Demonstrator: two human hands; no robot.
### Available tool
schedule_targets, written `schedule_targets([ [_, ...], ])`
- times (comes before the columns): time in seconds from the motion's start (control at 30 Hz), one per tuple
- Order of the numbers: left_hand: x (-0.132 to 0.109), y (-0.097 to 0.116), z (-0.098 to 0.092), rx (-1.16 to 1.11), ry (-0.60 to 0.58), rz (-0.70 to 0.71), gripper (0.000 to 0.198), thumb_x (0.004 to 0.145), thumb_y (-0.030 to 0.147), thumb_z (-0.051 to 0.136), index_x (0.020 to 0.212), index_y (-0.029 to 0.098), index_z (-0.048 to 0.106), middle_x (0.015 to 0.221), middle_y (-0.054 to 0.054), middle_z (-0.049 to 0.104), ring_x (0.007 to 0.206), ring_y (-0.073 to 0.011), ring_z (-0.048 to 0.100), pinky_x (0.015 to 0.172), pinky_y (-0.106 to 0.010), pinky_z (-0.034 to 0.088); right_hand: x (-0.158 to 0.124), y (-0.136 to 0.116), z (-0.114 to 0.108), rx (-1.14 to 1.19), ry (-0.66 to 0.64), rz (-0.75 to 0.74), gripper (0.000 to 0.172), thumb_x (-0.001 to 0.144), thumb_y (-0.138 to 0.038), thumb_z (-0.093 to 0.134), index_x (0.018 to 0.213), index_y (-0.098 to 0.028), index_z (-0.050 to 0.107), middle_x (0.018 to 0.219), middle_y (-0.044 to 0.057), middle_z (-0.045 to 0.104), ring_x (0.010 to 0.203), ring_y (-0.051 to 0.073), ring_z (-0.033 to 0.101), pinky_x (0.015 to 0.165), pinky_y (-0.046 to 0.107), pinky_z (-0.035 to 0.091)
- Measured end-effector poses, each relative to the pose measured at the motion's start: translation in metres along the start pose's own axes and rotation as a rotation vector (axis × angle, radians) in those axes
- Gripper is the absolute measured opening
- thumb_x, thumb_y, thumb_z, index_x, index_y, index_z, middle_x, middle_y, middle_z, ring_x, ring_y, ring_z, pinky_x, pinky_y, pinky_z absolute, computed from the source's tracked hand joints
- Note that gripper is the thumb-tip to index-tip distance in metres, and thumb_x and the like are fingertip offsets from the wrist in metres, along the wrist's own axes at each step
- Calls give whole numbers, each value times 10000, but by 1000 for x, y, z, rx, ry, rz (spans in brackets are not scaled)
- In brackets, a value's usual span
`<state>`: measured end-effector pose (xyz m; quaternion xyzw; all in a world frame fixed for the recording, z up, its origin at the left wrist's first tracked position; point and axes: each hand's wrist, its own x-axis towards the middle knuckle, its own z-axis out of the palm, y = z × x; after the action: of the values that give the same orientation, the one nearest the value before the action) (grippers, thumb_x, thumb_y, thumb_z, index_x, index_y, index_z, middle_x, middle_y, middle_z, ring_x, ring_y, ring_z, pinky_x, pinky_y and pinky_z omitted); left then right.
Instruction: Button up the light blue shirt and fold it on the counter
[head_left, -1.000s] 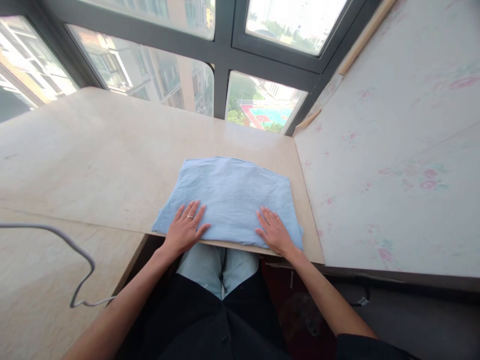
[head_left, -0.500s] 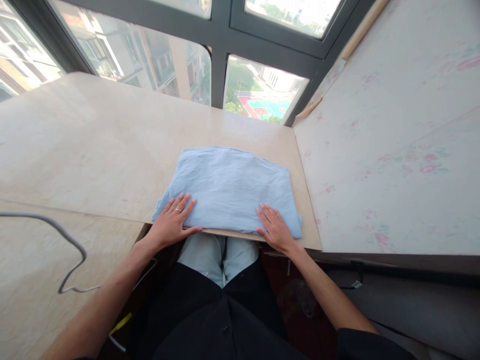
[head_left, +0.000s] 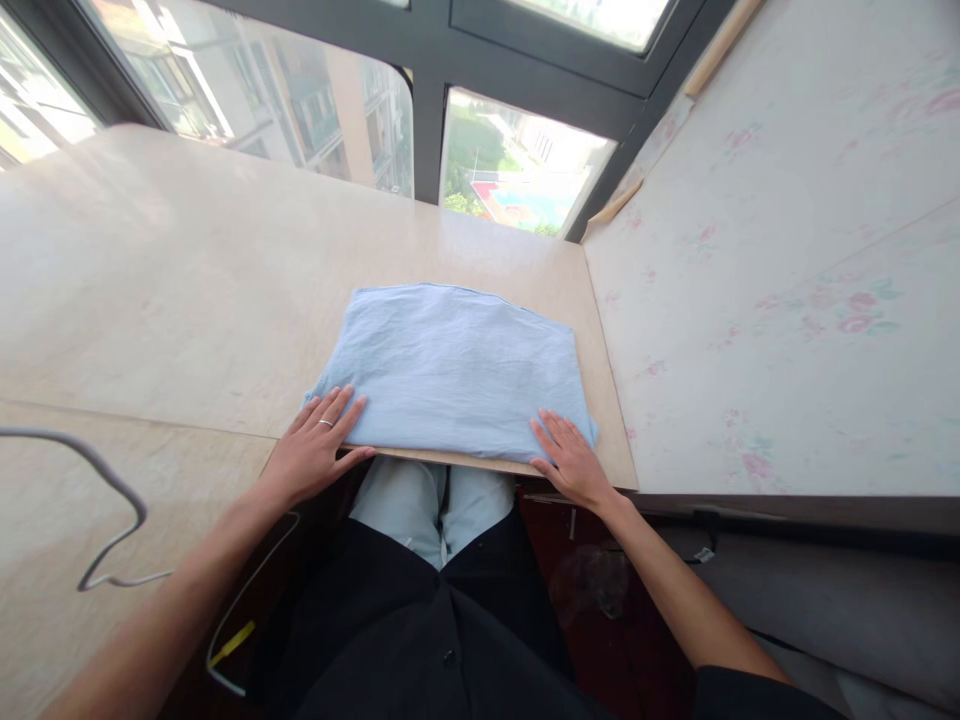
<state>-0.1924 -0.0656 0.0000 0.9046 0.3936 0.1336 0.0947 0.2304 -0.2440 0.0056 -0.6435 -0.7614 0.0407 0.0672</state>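
Note:
A light blue folded cloth (head_left: 457, 365), its exact garment kind not clear, lies flat near the front edge of the beige tabletop. On its near left corner rests my left hand (head_left: 315, 445), palm down with fingers stretched out and a ring on one finger. My right hand (head_left: 574, 460) lies flat on the near right corner, fingers extended and thumb by the table edge. Neither hand grips anything. Some faint creases run across the cloth.
A grey cable (head_left: 112, 490) loops over the left tabletop (head_left: 112, 430). Dark window frames (head_left: 431, 130) stand behind. A floral-papered wall (head_left: 787, 280) borders the right. Below the edge hangs a cord with a yellow tag (head_left: 234, 643).
My hands have slid apart toward the outer corners of the cloth, the left going left and the right going right. The view has shifted slightly.

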Motion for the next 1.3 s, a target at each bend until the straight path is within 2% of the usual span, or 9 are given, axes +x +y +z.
schedule_targets([
  [0.33, -23, 6, -19, -137, 7, -229, 624, 880, 577, 499, 1371, 194, 510, 1553, -148, 365, 1455, -313, 299, 1182, -520, 256, -4, 2, 6, 23, 29, 11, 633, 996, -547, 335, 1538, -220, 297, 1588, 115, 288, 1472, 289, 263, 1175, 557, 259],
  [0.43, -25, 23, -24, -370, 186, -496, 649, 847, 524, 567, 1381, 169, 466, 1545, -166, 368, 1435, -312, 337, 1165, -492, 315, -2, 3, 11, 78, 41, 43, 599, 1008, -535, 296, 1523, -231, 337, 1581, 112, 310, 1466, 297, 277, 1167, 576, 267],
  [0.57, -20, 45, -27, -915, 443, -939, 583, 790, 392, 643, 1307, 184, 471, 1448, -165, 476, 1363, -290, 450, 1097, -450, 424, 15, -9, 13, 219, 95, 123, 589, 1001, -541, 328, 1479, -210, 421, 1549, 135, 375, 1446, 313, 320, 1147, 592, 310],
  [0.67, -15, 52, -33, -1234, 655, -1132, 484, 709, 272, 690, 1157, 213, 517, 1338, -130, 553, 1299, -258, 515, 1017, -398, 491, 42, -32, 9, 341, 128, 113, 563, 991, -526, 392, 1446, -203, 466, 1533, 136, 402, 1425, 312, 360, 1130, 578, 361],
  [0.73, -12, 52, -37, -1395, 701, -1196, 377, 671, 228, 691, 1021, 218, 552, 1155, -93, 635, 1151, -233, 612, 888, -359, 546, 63, -50, 5, 403, 148, 65, 537, 987, -506, 425, 1431, -209, 483, 1532, 135, 403, 1423, 314, 365, 1124, 589, 370],
  [0.87, -7, 51, -44, -1598, 588, -1193, 181, 615, 210, 690, 768, 191, 595, 845, -65, 674, 817, -192, 669, 627, -279, 518, 107, -84, -5, 485, 135, -78, 487, 977, -474, 476, 1403, -241, 518, 1526, 120, 416, 1415, 309, 381, 1117, 589, 382],
  [1.0, 2, 51, -46, -1459, 545, -1057, 367, 572, 280, 762, 913, 157, 700, 846, -40, 701, 719, -152, 635, 516, -206, 406, 140, -109, -14, 536, 60, -190, 468, 974, -464, 491, 1387, -250, 541, 1517, 110, 434, 1415, 289, 386, 1135, 543, 380],
  [1.13, 13, 50, -41, -1315, 560, -1033, 427, 577, 286, 799, 969, 143, 709, 803, -25, 705, 750, -165, 655, 655, -252, 497, 163, -126, -21, 580, -4, -254, 454, 966, -457, 512, 1371, -256, 558, 1507, 102, 450, 1409, 278, 396, 1142, 533, 373],
  [1.3, 29, 57, -21, -1417, 780, -1035, 472, 634, 210, 811, 1055, 157, 603, 1020, -82, 711, 956, -201, 687, 887, -352, 541, 185, -144, -25, 608, -75, -295, 472, 968, -460, 510, 1376, -226, 548, 1521, 106, 429, 1427, 257, 366, 1164, 513, 346],
])
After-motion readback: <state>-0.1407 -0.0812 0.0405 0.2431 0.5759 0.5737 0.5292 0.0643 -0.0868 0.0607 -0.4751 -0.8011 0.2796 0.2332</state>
